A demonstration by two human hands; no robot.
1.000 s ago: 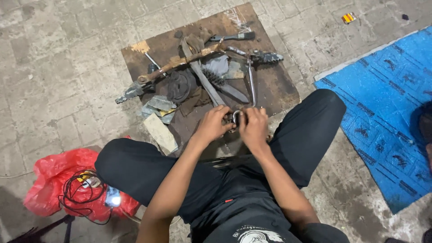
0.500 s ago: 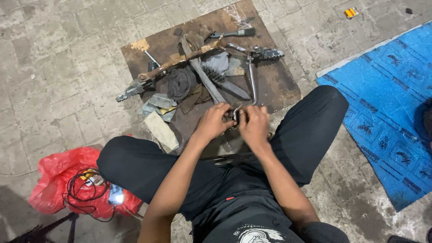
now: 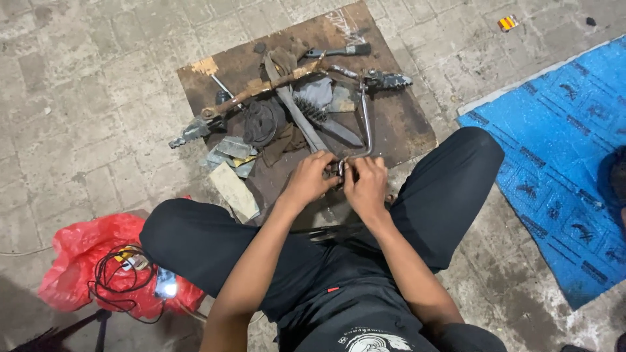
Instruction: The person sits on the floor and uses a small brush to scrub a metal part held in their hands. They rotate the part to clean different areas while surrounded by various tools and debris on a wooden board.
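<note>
Both hands, left [image 3: 310, 177] and right [image 3: 366, 182], clench a small greasy metal part [image 3: 338, 169] above the worn wooden board [image 3: 404, 127].

Worn, stained wooden board [image 3: 398, 124] on rough, matt paving stones [image 3: 85, 98]. Greasy, dull metal pedal lever [image 3: 367, 120] with a knurled tip, rusted steel rod [image 3: 261, 89], dark matt rubber disc [image 3: 263, 122], grimy cloth rags [image 3: 283, 62]. Small dark metal part [image 3: 337, 169] pinched between left hand [image 3: 310, 179] and right hand [image 3: 366, 186]. Glossy red plastic bag [image 3: 78, 251]; blue woven-look plastic tarp [image 3: 561, 150].
</note>
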